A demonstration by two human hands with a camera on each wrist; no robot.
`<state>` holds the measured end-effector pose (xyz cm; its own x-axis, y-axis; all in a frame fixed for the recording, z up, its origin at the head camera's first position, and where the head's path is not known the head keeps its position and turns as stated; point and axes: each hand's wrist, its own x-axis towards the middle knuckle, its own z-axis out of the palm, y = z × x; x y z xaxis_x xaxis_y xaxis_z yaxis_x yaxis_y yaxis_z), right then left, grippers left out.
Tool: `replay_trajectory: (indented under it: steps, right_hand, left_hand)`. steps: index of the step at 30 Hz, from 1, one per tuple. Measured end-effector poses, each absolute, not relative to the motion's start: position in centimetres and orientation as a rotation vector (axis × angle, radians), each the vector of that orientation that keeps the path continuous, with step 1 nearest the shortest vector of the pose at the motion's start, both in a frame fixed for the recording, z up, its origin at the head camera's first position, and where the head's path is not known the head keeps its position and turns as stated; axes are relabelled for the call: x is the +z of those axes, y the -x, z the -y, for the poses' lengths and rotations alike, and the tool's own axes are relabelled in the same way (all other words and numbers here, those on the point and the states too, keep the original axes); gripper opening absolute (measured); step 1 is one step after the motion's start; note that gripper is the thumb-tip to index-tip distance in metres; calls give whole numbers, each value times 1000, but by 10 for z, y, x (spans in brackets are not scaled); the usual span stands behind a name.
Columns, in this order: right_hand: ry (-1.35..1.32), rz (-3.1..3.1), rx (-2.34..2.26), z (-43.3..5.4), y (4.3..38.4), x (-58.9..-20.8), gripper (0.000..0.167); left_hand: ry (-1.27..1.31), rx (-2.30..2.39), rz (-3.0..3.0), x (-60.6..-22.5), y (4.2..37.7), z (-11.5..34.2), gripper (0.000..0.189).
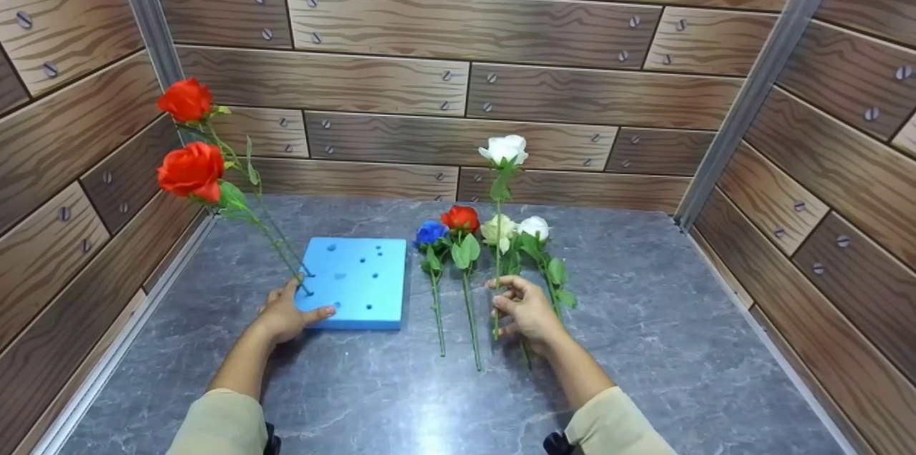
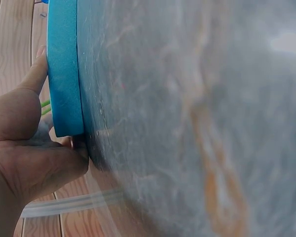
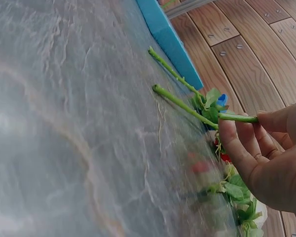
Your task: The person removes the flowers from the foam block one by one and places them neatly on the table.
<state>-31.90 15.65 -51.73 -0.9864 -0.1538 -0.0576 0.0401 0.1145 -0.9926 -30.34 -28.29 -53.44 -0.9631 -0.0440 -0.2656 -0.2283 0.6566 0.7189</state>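
My right hand (image 1: 528, 312) pinches the lower stem of a white rose (image 1: 504, 149), held upright with its bloom at the top. In the right wrist view, the stem's cut end (image 3: 237, 118) shows between thumb and fingers. My left hand (image 1: 284, 315) grips the near left corner of a light blue block (image 1: 365, 290) with several holes, thumb on top and the other fingers along its side. In the left wrist view the thumb lies against the block's face (image 2: 64, 69). Two red roses (image 1: 192, 170) stand in holes at the block's left edge, leaning left.
Between the block and my right hand lie a blue rose (image 1: 431, 233) and a red rose (image 1: 460, 218), stems toward me. A cream rose (image 1: 499, 232) and another white rose (image 1: 533, 228) lie farther right. Wood-patterned walls (image 1: 386, 83) enclose the grey marbled table (image 1: 644, 340).
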Motion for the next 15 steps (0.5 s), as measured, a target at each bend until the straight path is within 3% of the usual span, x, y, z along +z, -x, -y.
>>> replay_trajectory:
  steps: [15]
  right_hand:
    - [148,-2256,-1876,-184,311,-520,34]
  left_hand:
    - [214,1185,-2650,-531,301,283,121]
